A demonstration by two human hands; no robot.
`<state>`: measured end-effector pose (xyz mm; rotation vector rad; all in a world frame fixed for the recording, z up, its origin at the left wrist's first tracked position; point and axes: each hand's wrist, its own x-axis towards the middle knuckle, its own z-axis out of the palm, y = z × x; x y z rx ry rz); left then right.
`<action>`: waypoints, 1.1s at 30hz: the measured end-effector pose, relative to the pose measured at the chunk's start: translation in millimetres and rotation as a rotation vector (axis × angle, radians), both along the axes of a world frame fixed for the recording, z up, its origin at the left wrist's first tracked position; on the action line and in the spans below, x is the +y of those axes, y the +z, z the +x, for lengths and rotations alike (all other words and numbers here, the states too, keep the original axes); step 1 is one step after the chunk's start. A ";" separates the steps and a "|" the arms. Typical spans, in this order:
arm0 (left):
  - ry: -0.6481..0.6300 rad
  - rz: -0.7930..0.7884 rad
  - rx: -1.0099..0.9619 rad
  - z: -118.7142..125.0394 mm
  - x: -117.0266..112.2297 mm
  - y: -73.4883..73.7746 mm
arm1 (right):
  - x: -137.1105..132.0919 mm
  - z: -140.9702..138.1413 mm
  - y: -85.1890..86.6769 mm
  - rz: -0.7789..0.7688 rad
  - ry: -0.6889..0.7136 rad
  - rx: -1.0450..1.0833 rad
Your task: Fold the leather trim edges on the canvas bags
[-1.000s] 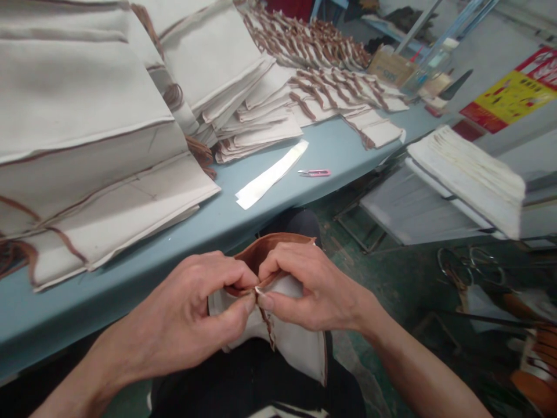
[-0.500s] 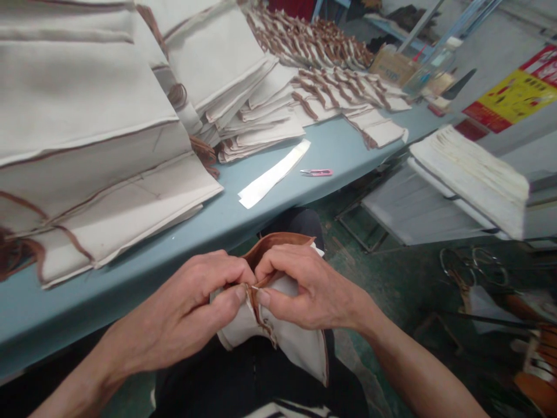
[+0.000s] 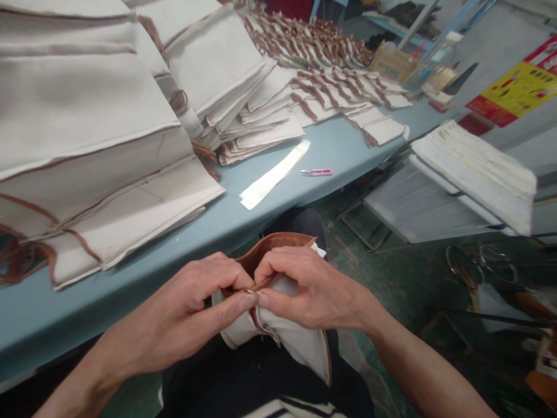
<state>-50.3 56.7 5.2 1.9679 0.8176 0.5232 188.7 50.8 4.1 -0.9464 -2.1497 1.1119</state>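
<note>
As the left hand [image 3: 174, 322] and right hand [image 3: 315, 287] pinch together, a folded white canvas piece edged in tan binding [image 3: 296, 342] sits clamped between them, just off the near edge of the pale blue worktop [image 3: 278, 217].

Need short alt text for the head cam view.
From the wearer's head, the left hand and right hand pinch the brown edging of a cream fabric piece above a dark-clothed lap. Beyond them, a pale blue table holds stacks of similar brown-edged cream pieces, a white strip and pink-handled thread snips.
</note>
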 end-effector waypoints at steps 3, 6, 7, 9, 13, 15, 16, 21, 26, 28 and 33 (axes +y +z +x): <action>-0.012 0.005 0.032 -5.6 0.1 4.3 | 1.4 0.5 2.9 -0.023 0.013 -0.018; 0.016 0.022 0.060 -9.1 -0.5 6.0 | 3.7 0.6 4.9 -0.010 0.041 -0.019; 0.020 0.025 0.064 -9.8 -0.6 5.8 | 4.5 0.5 5.5 0.004 0.049 -0.016; 0.018 0.025 0.062 -10.5 -0.5 4.6 | 5.6 0.4 6.7 0.047 0.044 -0.015; 0.025 0.042 0.050 -9.3 -1.8 2.0 | 5.2 0.7 10.4 0.235 0.031 -0.056; 0.034 0.061 0.044 -7.7 -3.9 1.9 | 4.1 1.2 12.9 0.355 0.037 -0.099; 0.038 0.069 0.045 -6.9 -5.2 2.1 | 3.6 1.6 14.2 0.409 0.041 -0.122; 0.034 0.110 0.043 -4.5 -9.7 2.3 | 2.9 2.5 18.9 0.600 0.083 -0.258; 0.034 0.162 0.057 -4.8 -12.7 1.6 | 4.1 -0.6 17.2 0.703 0.072 -0.390; 0.044 0.178 0.080 -5.0 -14.1 2.0 | 5.7 -2.7 15.1 0.673 0.056 -0.353; 0.107 0.263 0.118 -3.2 -14.1 0.9 | 11.6 -7.1 8.6 0.393 0.066 -0.184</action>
